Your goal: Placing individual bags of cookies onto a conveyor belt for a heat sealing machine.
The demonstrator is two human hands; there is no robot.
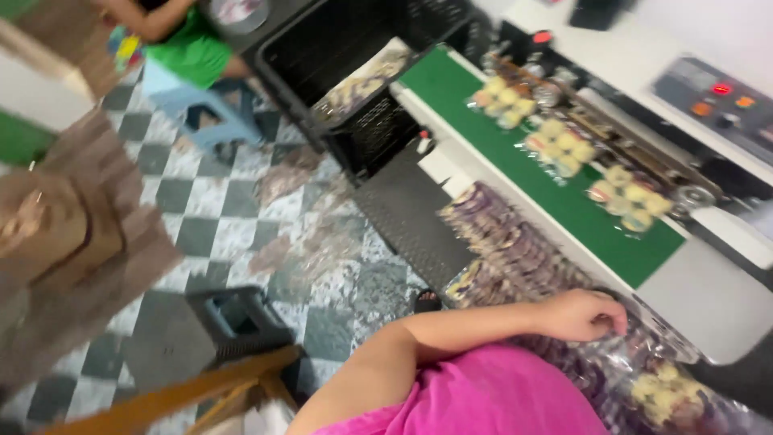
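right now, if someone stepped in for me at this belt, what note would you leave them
Right hand: curled on the stack of clear plastic packets with purple print beside the belt; whether it grips one cannot be told.
Left hand: out of view.
On the green conveyor belt: three clear packets of pale yellow round pieces, spaced in a row along the sealing machine with red buttons.
One more filled packet lies at the near end, by the pink sleeve.
Done: three packets on the belt.
Left: the purple-printed stack beside the belt.
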